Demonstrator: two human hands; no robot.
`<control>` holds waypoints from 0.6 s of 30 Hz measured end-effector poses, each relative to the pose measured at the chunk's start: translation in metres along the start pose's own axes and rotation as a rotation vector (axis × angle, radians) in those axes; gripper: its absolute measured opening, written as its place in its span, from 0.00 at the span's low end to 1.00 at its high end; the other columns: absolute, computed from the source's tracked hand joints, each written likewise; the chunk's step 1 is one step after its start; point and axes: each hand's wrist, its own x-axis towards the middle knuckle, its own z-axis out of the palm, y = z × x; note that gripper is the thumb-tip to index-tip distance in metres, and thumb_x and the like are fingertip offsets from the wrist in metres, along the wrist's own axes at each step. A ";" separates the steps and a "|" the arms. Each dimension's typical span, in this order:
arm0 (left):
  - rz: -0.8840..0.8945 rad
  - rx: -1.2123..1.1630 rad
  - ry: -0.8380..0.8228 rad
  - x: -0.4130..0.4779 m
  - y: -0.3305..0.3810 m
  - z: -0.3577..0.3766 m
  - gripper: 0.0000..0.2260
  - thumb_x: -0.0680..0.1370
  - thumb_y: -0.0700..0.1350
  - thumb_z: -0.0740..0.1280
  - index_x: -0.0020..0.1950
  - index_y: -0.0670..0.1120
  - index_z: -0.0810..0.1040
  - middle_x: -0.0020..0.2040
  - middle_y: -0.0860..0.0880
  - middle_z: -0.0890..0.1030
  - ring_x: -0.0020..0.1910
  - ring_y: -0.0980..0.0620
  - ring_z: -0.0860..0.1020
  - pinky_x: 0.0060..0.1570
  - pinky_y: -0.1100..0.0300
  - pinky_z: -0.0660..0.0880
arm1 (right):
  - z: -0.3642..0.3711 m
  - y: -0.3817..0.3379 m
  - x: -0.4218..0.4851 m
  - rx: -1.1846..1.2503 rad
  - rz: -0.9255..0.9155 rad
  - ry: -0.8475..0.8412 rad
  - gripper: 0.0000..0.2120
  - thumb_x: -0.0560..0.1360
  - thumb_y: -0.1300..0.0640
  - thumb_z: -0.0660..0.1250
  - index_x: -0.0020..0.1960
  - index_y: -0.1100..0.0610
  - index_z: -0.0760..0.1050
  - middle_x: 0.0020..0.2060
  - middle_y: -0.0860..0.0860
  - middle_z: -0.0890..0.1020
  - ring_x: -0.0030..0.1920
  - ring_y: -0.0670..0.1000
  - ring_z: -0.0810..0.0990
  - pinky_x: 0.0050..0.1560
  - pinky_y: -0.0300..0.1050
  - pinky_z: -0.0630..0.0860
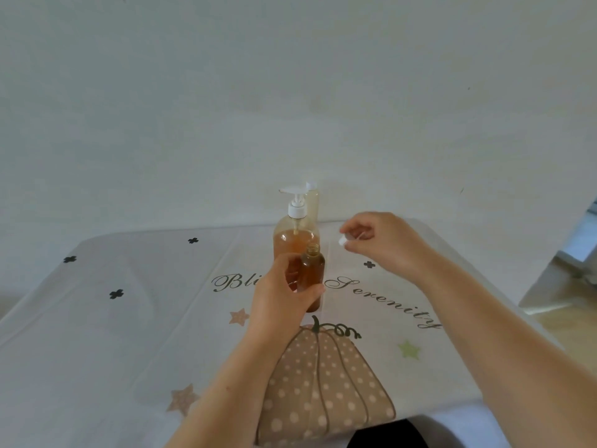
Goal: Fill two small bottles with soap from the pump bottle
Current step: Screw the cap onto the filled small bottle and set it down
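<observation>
Left hand (284,294) is wrapped round the small bottle (310,276), thumb across the near side and fingers curled behind it. The bottle is upright, dead centre of the table, just in front of the pump bottle (295,236). Its neck is open with no top on it, and amber soap fills it up to about the shoulder. Whether its base is resting on the cloth or lifted just clear, I cannot tell. Over to the right, the right hand (382,244) hangs above the table, fingertips pinching a little white cap (342,241), with the rest of the fingers loosely curled; it is apart from the bottle's neck, off to its right and a touch higher. The pump bottle stands behind, roughly half full of the same amber soap, with its white pump head pointing left. Tucked just behind it on the right is a second small bottle (312,203), tall and pale, with a white top on. All of it sits on a pale tablecloth (129,318) printed with a spotted pumpkin (323,383), stars, black crosses and curly script, against a plain white wall (290,92) at the far side.
</observation>
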 end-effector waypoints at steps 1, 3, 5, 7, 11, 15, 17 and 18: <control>0.006 0.015 -0.008 0.000 -0.001 -0.001 0.20 0.70 0.48 0.76 0.55 0.62 0.72 0.48 0.65 0.80 0.49 0.68 0.77 0.46 0.71 0.71 | -0.007 -0.011 -0.001 0.041 -0.036 -0.013 0.06 0.76 0.55 0.73 0.52 0.48 0.83 0.45 0.42 0.83 0.48 0.43 0.82 0.46 0.40 0.77; 0.009 0.029 -0.025 0.000 -0.002 -0.002 0.20 0.70 0.48 0.76 0.54 0.64 0.71 0.47 0.66 0.80 0.49 0.68 0.77 0.46 0.71 0.70 | -0.015 -0.030 -0.004 0.049 -0.106 -0.073 0.07 0.75 0.56 0.73 0.51 0.45 0.83 0.44 0.40 0.84 0.46 0.40 0.82 0.47 0.38 0.77; 0.009 0.026 -0.032 0.001 -0.003 -0.003 0.20 0.70 0.48 0.76 0.53 0.65 0.71 0.47 0.65 0.80 0.49 0.67 0.78 0.47 0.70 0.71 | -0.017 -0.043 -0.005 0.003 -0.157 -0.138 0.09 0.75 0.57 0.74 0.51 0.45 0.84 0.45 0.40 0.84 0.45 0.38 0.81 0.48 0.33 0.75; 0.010 0.027 -0.036 0.002 -0.004 -0.004 0.20 0.70 0.48 0.76 0.53 0.65 0.71 0.48 0.65 0.80 0.50 0.66 0.78 0.50 0.68 0.73 | -0.013 -0.051 -0.006 -0.036 -0.175 -0.191 0.09 0.74 0.57 0.74 0.52 0.45 0.84 0.45 0.41 0.83 0.45 0.38 0.81 0.47 0.31 0.74; 0.014 0.027 -0.052 0.002 -0.005 -0.004 0.20 0.70 0.49 0.76 0.56 0.63 0.72 0.47 0.65 0.79 0.50 0.66 0.78 0.48 0.71 0.71 | -0.006 -0.057 -0.006 -0.082 -0.187 -0.241 0.08 0.75 0.57 0.74 0.53 0.47 0.85 0.44 0.41 0.83 0.41 0.34 0.80 0.38 0.28 0.71; 0.017 0.034 -0.055 0.004 -0.008 -0.004 0.20 0.70 0.50 0.76 0.58 0.62 0.73 0.48 0.64 0.80 0.50 0.64 0.78 0.49 0.69 0.72 | -0.005 -0.063 -0.006 -0.160 -0.196 -0.276 0.07 0.77 0.57 0.72 0.54 0.51 0.84 0.42 0.42 0.80 0.31 0.30 0.75 0.25 0.24 0.67; 0.019 0.046 -0.053 0.005 -0.009 -0.003 0.20 0.70 0.50 0.76 0.57 0.62 0.73 0.48 0.63 0.80 0.50 0.64 0.78 0.49 0.69 0.72 | -0.003 -0.068 -0.004 -0.232 -0.195 -0.256 0.05 0.76 0.56 0.73 0.52 0.53 0.84 0.42 0.44 0.80 0.30 0.38 0.75 0.26 0.26 0.68; 0.022 0.053 -0.051 0.005 -0.009 -0.003 0.20 0.70 0.50 0.76 0.58 0.61 0.73 0.49 0.63 0.80 0.50 0.64 0.78 0.49 0.69 0.72 | 0.000 -0.071 -0.003 -0.278 -0.185 -0.238 0.06 0.75 0.53 0.74 0.49 0.54 0.83 0.42 0.46 0.80 0.31 0.41 0.74 0.25 0.29 0.69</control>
